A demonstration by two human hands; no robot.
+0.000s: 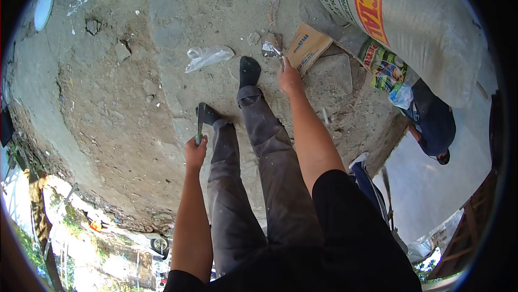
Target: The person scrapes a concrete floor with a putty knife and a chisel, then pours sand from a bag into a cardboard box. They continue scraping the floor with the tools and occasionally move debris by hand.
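My left hand (195, 152) is closed around the green handle of a putty knife (200, 122), its flat dark blade pointing away from me over my left shoe. Farther forward, my right hand (290, 80) grips a slim tool (280, 55) whose tip carries white paste. That tip overlaps a small dark square plate (271, 45) on the ground, smeared with white. Beside the right hand lies a flattened cardboard box (307, 48). A crumpled clear plastic bag (209, 56) rests on the ground to the left of the plate.
A large printed sack (426, 28) stands at the right, with a green packet (383, 65) by it. Another person (436, 122) in dark clothes is beyond. A striped trouser leg (372, 187) shows near my right side. A white lid (45, 8) lies far left on rough ground.
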